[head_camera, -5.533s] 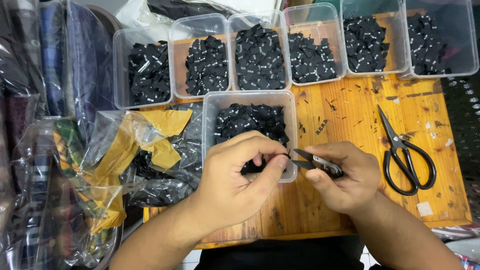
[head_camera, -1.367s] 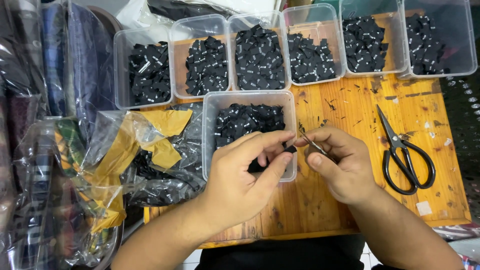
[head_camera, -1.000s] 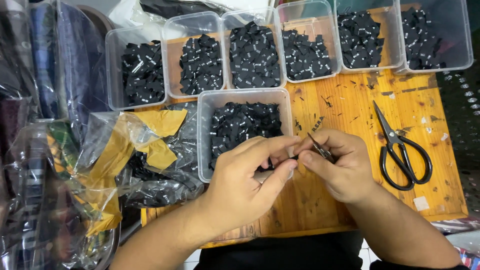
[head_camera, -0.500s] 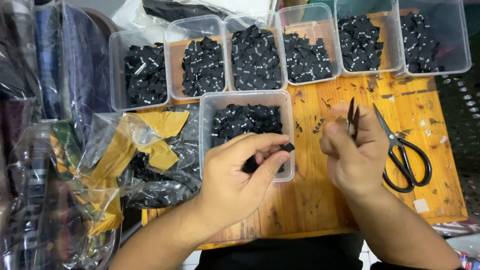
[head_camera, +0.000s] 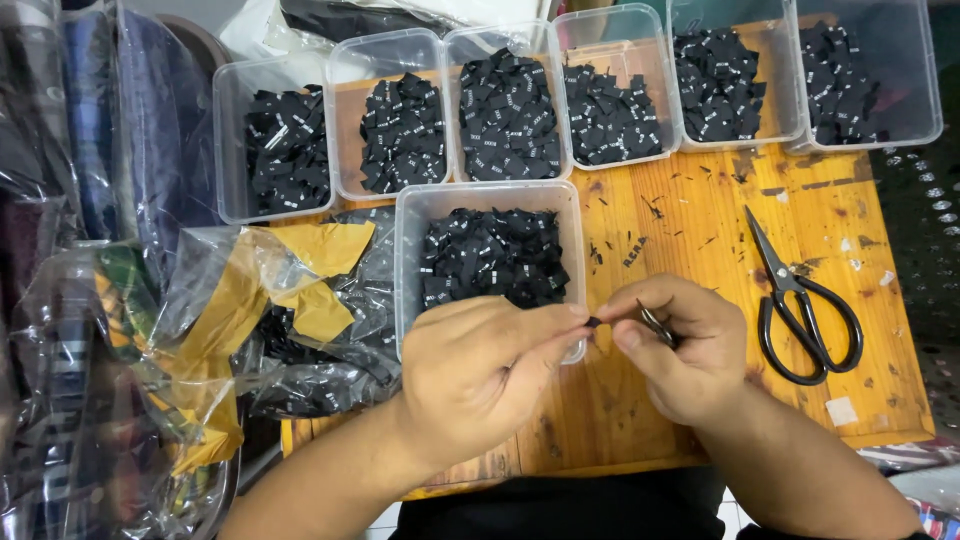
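Black label (head_camera: 592, 321) is being pinched by left hand (head_camera: 480, 375) w/ right hand (head_camera: 680, 350) gripping small snips (head_camera: 655, 325); near tub (head_camera: 488, 262) approx. half-full, more filling prob. left.

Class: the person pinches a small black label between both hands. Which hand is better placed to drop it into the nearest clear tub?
Probably the left hand: it pinches the small black label beside the clear plastic tub, while the right hand also holds small metal snips.

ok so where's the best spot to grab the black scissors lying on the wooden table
Probably by the looped handles, coming from above on the near side. The scissors lie flat and closed, blades pointing away toward the containers, so the loops face the right hand and keep fingers off the tips.
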